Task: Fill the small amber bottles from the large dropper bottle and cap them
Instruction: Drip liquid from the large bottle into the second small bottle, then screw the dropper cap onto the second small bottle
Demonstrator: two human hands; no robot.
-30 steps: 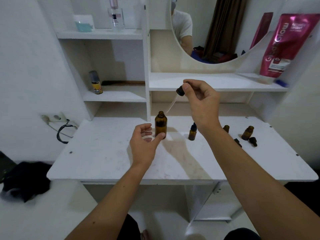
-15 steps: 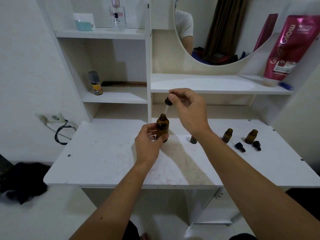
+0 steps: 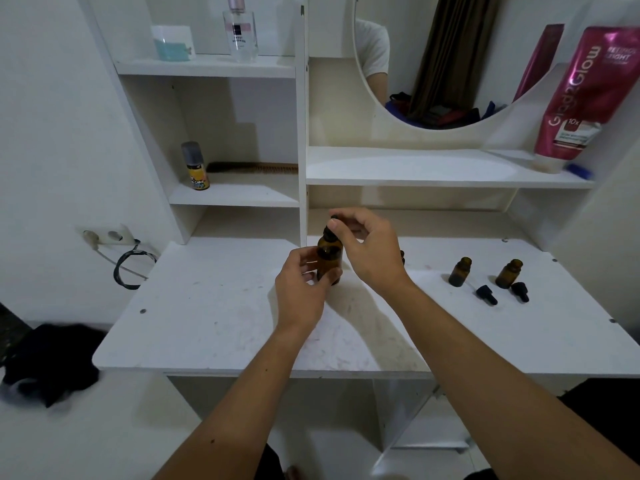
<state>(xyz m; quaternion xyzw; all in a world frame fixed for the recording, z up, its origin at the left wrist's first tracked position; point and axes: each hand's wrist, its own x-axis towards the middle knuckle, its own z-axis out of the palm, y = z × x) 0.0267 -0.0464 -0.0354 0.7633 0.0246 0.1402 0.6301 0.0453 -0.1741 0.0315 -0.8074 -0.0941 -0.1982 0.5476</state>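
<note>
Surface: white vanity table point(image 3: 214, 320), scuffed, with shelves and a round mirror point(image 3: 433, 57) behind.
Large dropper bottle point(image 3: 329, 261): upright on the table, just in front of the shelf divider.
Left hand point(image 3: 301, 292): fingers curled round the bottle's body.
Right hand point(image 3: 367, 247): fingertips pinching the black dropper cap point(image 3: 330, 227) at the bottle's neck.
Small amber bottles point(image 3: 460, 271): two uncapped ones to the right, well apart from the hands; two black caps point(image 3: 486, 294) lie just in front of them.
Third small bottle: mostly hidden behind the right wrist.
</note>
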